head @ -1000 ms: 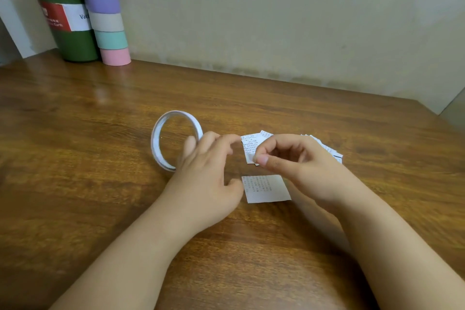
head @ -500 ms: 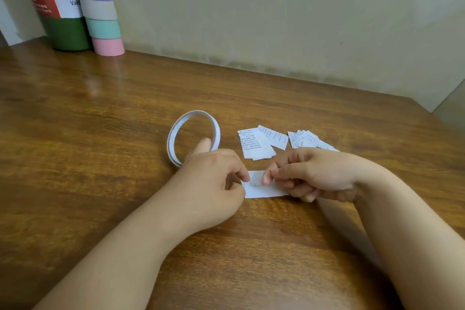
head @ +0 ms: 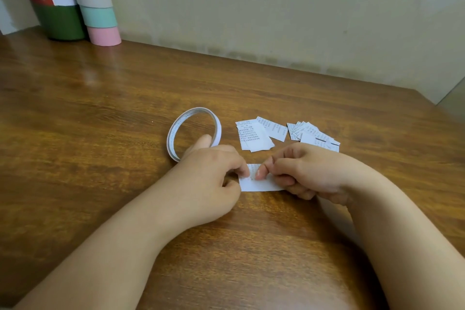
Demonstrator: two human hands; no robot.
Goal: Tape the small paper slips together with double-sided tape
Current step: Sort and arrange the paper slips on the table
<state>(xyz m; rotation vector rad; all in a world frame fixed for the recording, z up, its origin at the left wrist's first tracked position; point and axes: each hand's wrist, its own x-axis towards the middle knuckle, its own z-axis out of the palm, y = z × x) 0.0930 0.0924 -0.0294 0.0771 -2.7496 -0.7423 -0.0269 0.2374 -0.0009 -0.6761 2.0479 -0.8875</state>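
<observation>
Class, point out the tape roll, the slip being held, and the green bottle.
tape roll (head: pixel 173 131): head view, on its left rim.
slip (head: pixel 259 185): head view, on its bare lower middle.
green bottle (head: pixel 61 21): head view, on its lower body.

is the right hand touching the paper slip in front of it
Touching. The head view shows the right hand with its thumb tip pressed onto the top of the paper slip, and the curled fingers resting on the slip's right end.
</observation>
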